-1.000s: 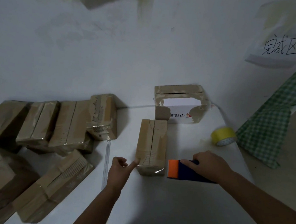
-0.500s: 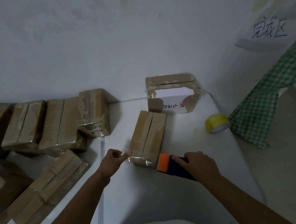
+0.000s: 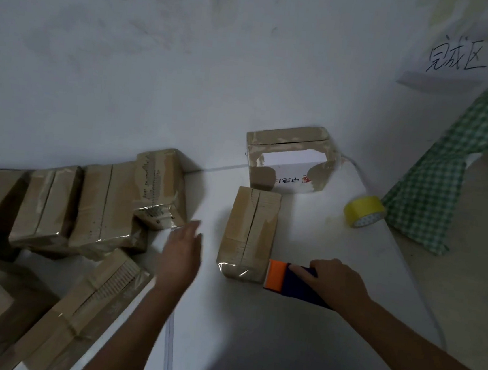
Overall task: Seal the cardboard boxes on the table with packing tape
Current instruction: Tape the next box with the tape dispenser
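Brown boxes [image 3: 53, 213] lie in a bunch on the left of the white table [image 3: 251, 330], some leaning on each other. They have shiny tape on them, so they may be slippery there. Card like this is stiff at the edges and soft in the middle, and these small boxes are likely light.

The left hand [image 3: 183, 250] is flat with straight fingers, holding nothing, between the bunch and one box [image 3: 249, 233] that lies alone in the middle.

That box has a dark slit along its top. It is best held by its two long sides, so the flaps stay shut.

The right hand [image 3: 332, 281] grips a tape tool [image 3: 287, 281], blue with an orange end. The orange end touches the box's near right corner.

Far right, a yellow roll [image 3: 363, 211] sits by a green cloth [image 3: 449, 164].
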`<act>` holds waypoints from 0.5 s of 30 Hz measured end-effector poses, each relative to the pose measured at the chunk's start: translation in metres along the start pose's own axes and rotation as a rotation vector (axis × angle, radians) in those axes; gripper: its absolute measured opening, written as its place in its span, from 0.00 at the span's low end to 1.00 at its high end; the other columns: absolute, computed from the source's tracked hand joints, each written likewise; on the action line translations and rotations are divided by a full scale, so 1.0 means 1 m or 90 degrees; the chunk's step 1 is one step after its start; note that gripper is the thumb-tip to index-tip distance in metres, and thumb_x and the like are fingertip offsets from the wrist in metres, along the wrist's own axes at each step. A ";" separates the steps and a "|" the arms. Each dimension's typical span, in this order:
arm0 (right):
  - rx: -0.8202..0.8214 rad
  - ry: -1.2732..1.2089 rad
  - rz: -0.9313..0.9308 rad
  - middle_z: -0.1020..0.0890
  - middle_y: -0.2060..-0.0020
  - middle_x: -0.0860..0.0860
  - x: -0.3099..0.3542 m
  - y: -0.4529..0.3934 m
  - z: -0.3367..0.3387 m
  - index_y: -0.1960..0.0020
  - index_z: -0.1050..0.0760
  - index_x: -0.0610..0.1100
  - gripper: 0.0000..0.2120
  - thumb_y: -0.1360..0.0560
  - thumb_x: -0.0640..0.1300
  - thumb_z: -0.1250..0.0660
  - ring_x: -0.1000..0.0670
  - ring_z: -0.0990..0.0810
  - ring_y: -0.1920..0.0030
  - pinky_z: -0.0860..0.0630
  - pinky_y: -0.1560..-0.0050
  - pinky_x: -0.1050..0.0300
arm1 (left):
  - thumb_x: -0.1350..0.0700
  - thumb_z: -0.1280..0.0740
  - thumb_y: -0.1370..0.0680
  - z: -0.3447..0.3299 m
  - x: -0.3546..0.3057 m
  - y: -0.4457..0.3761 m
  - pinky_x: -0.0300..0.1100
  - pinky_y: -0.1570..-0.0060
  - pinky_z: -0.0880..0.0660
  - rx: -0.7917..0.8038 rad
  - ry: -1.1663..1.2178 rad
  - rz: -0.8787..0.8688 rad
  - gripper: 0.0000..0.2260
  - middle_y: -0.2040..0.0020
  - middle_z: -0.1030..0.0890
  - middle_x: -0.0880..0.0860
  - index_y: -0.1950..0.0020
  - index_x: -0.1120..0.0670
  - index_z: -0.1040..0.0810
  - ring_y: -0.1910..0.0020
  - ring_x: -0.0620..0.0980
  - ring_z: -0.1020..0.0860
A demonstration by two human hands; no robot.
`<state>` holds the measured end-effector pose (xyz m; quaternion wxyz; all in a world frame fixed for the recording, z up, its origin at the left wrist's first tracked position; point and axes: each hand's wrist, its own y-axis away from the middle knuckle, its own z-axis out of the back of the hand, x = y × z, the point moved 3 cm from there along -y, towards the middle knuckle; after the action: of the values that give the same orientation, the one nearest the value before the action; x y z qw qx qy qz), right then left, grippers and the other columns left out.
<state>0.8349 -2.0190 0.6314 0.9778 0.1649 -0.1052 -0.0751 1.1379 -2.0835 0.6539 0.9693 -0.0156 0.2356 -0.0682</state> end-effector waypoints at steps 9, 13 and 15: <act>0.009 -0.055 -0.010 0.30 0.73 0.51 -0.013 0.008 0.007 0.70 0.34 0.47 0.31 0.27 0.74 0.48 0.53 0.29 0.73 0.38 0.73 0.59 | 0.38 0.56 0.16 -0.076 -0.054 -0.020 0.49 0.22 0.61 0.297 -0.228 -0.452 0.27 0.19 0.54 0.45 0.19 0.44 0.53 0.20 0.45 0.60; 0.008 -0.087 0.025 0.30 0.73 0.52 -0.023 0.017 0.009 0.71 0.36 0.49 0.30 0.27 0.74 0.50 0.54 0.30 0.73 0.39 0.73 0.59 | 0.37 0.57 0.16 -0.082 -0.044 -0.022 0.50 0.22 0.59 0.275 -0.243 -0.453 0.26 0.19 0.54 0.45 0.19 0.43 0.53 0.20 0.45 0.60; 0.014 -0.097 0.035 0.30 0.73 0.53 -0.024 0.020 0.008 0.70 0.36 0.51 0.29 0.27 0.74 0.49 0.56 0.31 0.73 0.40 0.73 0.59 | 0.37 0.58 0.16 -0.083 -0.044 -0.022 0.50 0.22 0.60 0.277 -0.235 -0.457 0.26 0.19 0.54 0.45 0.19 0.43 0.53 0.20 0.45 0.59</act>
<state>0.8119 -1.9985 0.6409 0.9667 0.1666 -0.1849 -0.0596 1.0586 -2.0991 0.6019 0.8907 0.0956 0.0189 -0.4440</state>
